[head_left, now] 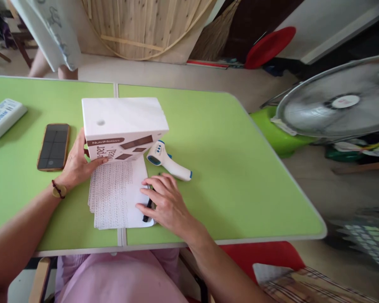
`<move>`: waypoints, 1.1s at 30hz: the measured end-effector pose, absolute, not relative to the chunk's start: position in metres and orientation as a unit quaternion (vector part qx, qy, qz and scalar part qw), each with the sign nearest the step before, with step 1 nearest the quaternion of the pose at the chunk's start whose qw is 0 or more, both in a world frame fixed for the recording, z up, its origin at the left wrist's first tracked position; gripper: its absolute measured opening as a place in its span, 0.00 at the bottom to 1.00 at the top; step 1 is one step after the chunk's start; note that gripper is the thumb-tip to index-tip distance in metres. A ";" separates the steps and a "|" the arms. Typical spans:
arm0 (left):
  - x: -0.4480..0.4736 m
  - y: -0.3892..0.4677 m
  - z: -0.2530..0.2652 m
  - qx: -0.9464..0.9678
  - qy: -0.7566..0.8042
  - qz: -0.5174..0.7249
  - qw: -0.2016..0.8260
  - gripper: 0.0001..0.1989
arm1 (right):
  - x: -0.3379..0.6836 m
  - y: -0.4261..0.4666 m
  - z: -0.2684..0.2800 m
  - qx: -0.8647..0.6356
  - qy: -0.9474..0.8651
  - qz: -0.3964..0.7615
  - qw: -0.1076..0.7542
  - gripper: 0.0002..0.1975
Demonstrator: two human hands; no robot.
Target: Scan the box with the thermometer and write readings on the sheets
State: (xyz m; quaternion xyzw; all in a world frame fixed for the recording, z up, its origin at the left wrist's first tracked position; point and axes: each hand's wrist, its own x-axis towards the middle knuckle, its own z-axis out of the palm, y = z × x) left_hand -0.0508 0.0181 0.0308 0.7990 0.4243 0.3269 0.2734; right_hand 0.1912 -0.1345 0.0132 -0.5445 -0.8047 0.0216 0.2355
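Note:
My left hand [77,162] rests against the lower left corner of a white and brown box [123,126] that stands on the green table [224,160]. Its fingers touch the box front and the white mesh cloth [112,195] lying on white paper in front of the box. My right hand [166,202] lies flat on the paper's right edge, over a black pen [147,209] that pokes out beneath the fingers. A white and blue infrared thermometer [170,162] lies just beyond my right hand, beside the box.
A smartphone [54,146] lies face up left of the box, with a white device [3,118] farther left. A large fan [337,105] stands off the table's right edge. A red chair seat [265,252] sits at the lower right. Another person's legs stand behind the table.

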 end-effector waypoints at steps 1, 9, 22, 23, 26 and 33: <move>-0.050 0.019 0.030 0.803 0.424 0.326 0.263 0.24 | 0.191 -0.135 0.013 -0.546 -0.804 0.022 0.236 0.06; -0.056 -0.007 0.035 0.815 0.388 0.429 0.034 0.21 | 0.190 -0.137 0.010 -0.545 -0.800 0.018 0.249 0.07; -0.024 -0.055 0.056 0.939 0.317 -0.113 0.074 0.35 | 0.226 -0.133 0.017 -0.556 -0.810 -0.068 0.172 0.17; -0.023 -0.055 0.057 0.938 0.319 -0.118 0.073 0.33 | 0.229 -0.131 0.016 -0.549 -0.816 -0.076 0.163 0.16; -0.022 -0.054 0.056 0.937 0.318 -0.130 0.068 0.32 | 0.233 -0.125 0.013 -0.520 -0.835 -0.099 0.152 0.15; -0.021 -0.052 0.053 0.932 0.333 -0.111 0.095 0.34 | 0.240 -0.116 0.018 -0.503 -0.837 -0.038 0.214 0.11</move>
